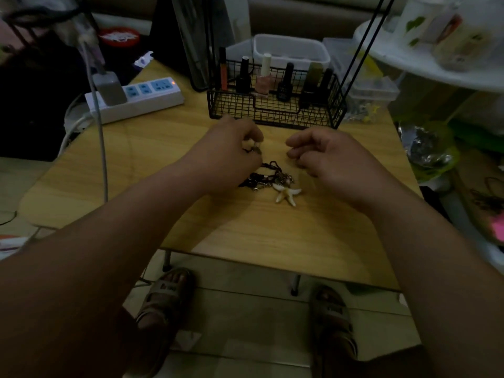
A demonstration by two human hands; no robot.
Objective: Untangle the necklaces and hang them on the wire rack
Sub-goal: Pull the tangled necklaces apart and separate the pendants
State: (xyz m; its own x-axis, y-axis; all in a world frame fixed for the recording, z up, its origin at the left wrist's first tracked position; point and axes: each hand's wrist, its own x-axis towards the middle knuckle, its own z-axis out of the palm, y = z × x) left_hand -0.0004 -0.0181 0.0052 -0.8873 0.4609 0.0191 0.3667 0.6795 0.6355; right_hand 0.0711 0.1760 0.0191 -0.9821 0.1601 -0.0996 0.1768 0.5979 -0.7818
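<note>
our left hand [231, 152] pinches an end of the necklaces [270, 178] | right hand [323, 155] curled, hold unclear to us | risk: we tug, knots tighten

**Dim and murky**

Underexposed throughout, blackest at upper left. Palest on the table [272, 236], crossed by soft shadows under both forearms. Slightly blurred at the left hand [226, 148] and right hand [327, 156]. Bent and smeared toward the edges, grainy in the dark.

Wooden table [272, 227], power strip [152, 96] — charger [109, 87] plugged in, polish bottles [263, 75], sandals [163, 298]
</note>
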